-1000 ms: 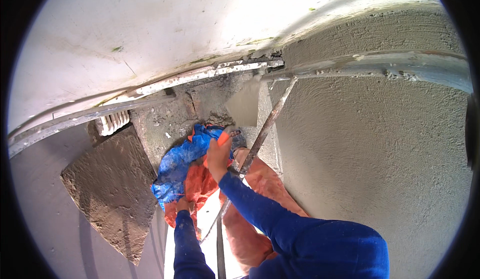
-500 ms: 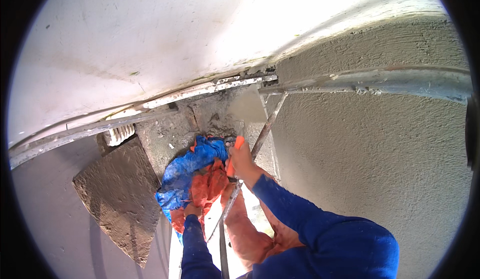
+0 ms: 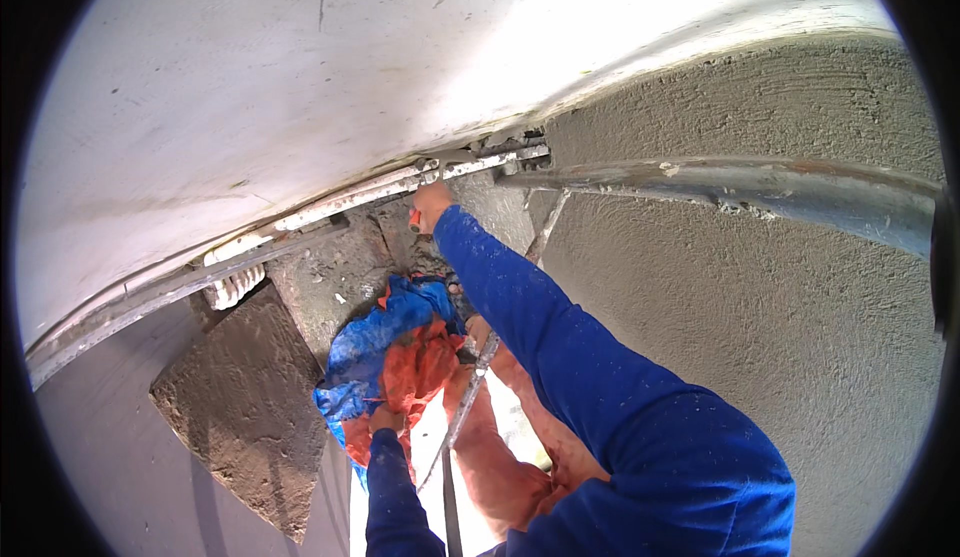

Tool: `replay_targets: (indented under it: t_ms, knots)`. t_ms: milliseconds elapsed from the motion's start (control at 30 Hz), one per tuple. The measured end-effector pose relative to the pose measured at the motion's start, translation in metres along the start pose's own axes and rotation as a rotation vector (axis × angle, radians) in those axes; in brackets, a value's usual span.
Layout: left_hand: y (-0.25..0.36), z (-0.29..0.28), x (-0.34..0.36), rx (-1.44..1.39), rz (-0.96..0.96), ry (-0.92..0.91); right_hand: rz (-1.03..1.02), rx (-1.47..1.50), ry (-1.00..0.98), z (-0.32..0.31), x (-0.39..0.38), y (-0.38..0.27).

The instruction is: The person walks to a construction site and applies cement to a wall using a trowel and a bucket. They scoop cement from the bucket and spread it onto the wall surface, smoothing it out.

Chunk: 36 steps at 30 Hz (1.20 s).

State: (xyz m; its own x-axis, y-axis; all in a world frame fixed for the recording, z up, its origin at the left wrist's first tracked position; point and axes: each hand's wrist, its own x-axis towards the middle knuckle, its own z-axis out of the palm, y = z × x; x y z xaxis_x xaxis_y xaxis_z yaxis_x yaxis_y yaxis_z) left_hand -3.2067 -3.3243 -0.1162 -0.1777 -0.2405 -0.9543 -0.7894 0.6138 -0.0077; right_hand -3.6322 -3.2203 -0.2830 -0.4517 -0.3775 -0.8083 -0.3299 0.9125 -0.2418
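Observation:
My left hand (image 3: 385, 418) is closed on the edge of a crumpled blue and orange plastic sheet (image 3: 385, 312), which hangs in folds before my legs. Its blue part carries grey mortar smears. Up against the white-spattered bar at the base of the white surface, my right hand (image 3: 433, 203) grips a trowel by its orange handle (image 3: 415, 220). The trowel's grey blade (image 3: 455, 156) shows only in part beyond the fingers, close to the bar.
A spattered diagonal metal brace (image 3: 470, 397) crosses near my bare foot (image 3: 478, 330) and legs. Grey plastered wall (image 3: 700, 297) with a horizontal metal tube (image 3: 800, 185) stands on the right. A rough brown board (image 3: 245, 407) lies to the left.
My right hand has moved up and left with the trowel, from beside the sheet to the spattered bar. The left hand stays on the sheet.

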Motion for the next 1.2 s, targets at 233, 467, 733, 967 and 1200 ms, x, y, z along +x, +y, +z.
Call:
replay_targets:
  t_ms: [233,467,733,967,1200]
  knots:
    - [-0.006,-0.010,-0.006,0.028,-0.017,0.012,0.006,-0.151,0.384,0.030,-0.029,0.045]
    - [-0.023,-0.007,-0.009,-0.010,-0.034,0.048,0.409,0.889,0.144,0.015,-0.070,0.027]
    - [-0.014,-0.001,0.000,-0.021,-0.028,0.019,0.580,1.694,0.250,0.012,-0.072,0.036]
    - [-0.028,0.014,0.011,0.044,0.006,0.001,0.347,1.335,0.137,-0.001,-0.045,0.101]
    - [-0.058,0.030,0.019,-0.066,-0.030,-0.007,0.193,-0.238,0.214,-0.029,-0.059,0.101]
